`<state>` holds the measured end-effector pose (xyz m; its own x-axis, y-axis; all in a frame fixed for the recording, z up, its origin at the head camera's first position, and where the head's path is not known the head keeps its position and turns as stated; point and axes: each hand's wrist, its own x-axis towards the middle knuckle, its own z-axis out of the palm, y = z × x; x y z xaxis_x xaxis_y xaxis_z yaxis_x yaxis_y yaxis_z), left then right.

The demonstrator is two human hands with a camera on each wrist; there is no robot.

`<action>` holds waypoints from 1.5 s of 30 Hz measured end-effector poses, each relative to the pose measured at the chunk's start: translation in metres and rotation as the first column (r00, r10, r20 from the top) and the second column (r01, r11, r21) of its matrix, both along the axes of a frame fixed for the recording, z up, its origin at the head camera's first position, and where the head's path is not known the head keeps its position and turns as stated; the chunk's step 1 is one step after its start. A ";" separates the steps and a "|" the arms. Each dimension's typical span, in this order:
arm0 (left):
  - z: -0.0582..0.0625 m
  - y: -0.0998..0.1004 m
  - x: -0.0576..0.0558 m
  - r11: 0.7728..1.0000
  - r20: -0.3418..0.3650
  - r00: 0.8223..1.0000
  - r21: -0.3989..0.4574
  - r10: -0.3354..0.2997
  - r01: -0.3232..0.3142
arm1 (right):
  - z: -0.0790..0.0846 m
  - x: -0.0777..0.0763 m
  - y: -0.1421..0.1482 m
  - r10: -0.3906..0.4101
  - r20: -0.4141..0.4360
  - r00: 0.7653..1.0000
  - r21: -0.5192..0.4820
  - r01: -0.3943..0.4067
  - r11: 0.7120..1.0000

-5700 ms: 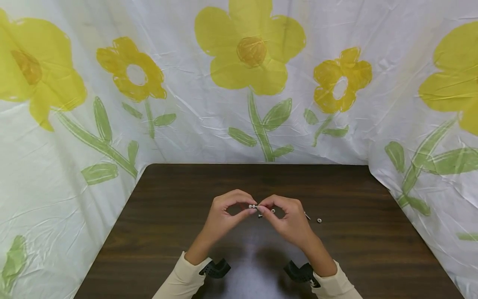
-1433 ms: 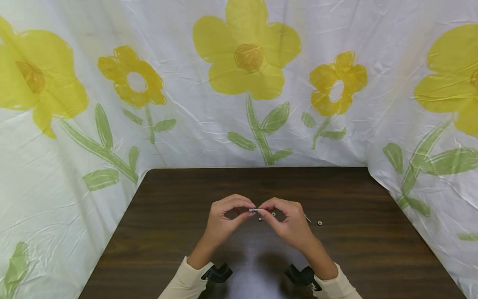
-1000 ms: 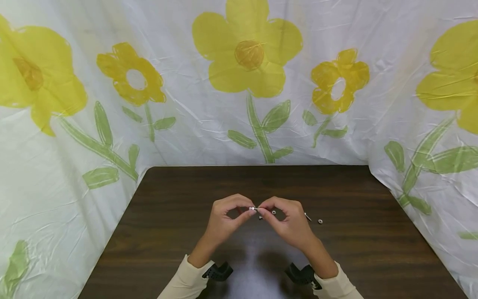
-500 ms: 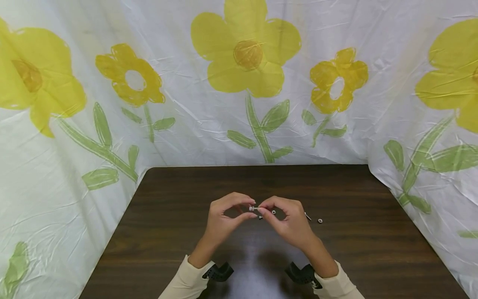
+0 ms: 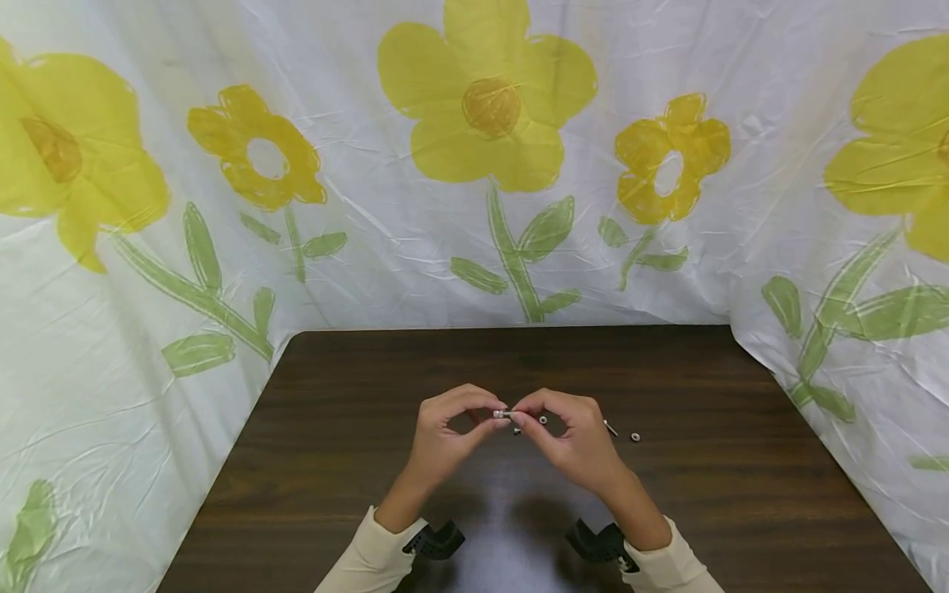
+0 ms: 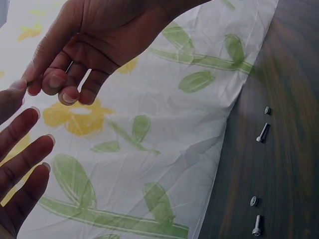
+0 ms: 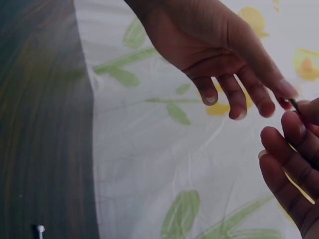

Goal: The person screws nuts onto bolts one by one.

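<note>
Left hand (image 5: 433, 432) pinches one end, right hand (image 5: 584, 441) the other; I'm seeing the slim silver metal bolt (image 5: 500, 414) lie crossways between them, above the dark brown wood-grain table (image 5: 319, 461), neither hand nearer.

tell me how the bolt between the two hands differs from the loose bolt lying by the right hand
The held bolt is pinched above the table by the left hand and right hand, while the loose bolt rests on it. In the head view, the held bolt runs side to side; the loose bolt lies at a slant. Both look small and silvery.
</note>
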<state>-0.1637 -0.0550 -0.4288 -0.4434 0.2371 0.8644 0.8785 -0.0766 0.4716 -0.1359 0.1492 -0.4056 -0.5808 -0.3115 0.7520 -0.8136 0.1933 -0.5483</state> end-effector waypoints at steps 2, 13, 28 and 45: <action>0.000 0.000 0.000 1.000 -0.001 1.000 -0.005 0.003 -0.003 | 0.000 0.000 0.000 0.001 0.003 1.000 0.001 -0.001 1.000; -0.005 -0.004 -0.003 0.999 0.024 0.999 0.016 0.034 -0.034 | 0.000 0.000 -0.001 -0.008 0.017 1.000 -0.003 0.008 1.000; 0.009 -0.013 0.002 0.999 0.209 0.977 -0.001 0.035 -0.036 | -0.007 -0.009 -0.007 -0.065 0.025 0.998 0.018 0.064 0.998; 0.008 -0.035 -0.014 0.986 0.327 0.940 -0.159 0.095 -0.045 | -0.012 -0.035 -0.020 -0.111 0.066 0.992 0.237 0.092 0.967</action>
